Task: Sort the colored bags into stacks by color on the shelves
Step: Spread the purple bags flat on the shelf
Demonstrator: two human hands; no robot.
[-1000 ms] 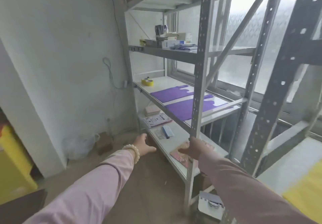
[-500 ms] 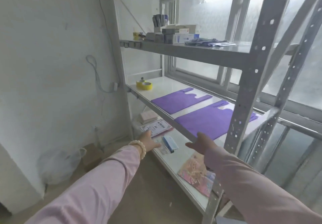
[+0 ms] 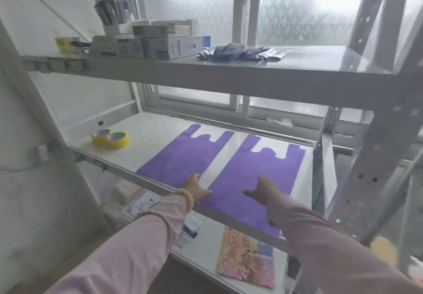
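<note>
- Your left hand (image 3: 196, 189) is flat and spread and holds nothing; its fingers (image 3: 194, 177) lie at the near right corner of the left purple bag (image 3: 183, 158), and the thumb points across the bare strip toward the other bag
- Your right hand (image 3: 263, 189) is spread and empty too, palm down over the near part of the right purple bag (image 3: 256, 167); you cannot tell from here whether its fingers (image 3: 261, 179) press the plastic or hover just above it
- Both bags lie flat on the middle shelf (image 3: 148, 131), side by side with a narrow gap between them, and their handles point away from your fingers toward the window
- The near edge of the right bag seems to lap over the front rail beside your right wrist
- Treat them as thin film: probably almost weightless, limp and slick on the smooth shelf, so a push is likely to make one skate or bunch up rather than travel as a sheet
- The two are the same colour, so they likely belong in one stack; a sensible hold is a pinch on the near bottom edge just ahead of your fingertips, with the other palm flat on the second bag to keep it in place
- Lifting by one handle loop would probably let the body sag and fold, so the straight bottom edge looks the safer grip
- The yellow tape rolls (image 3: 109, 139) sit well off to the left of your left fingers, apart from both bags
</note>
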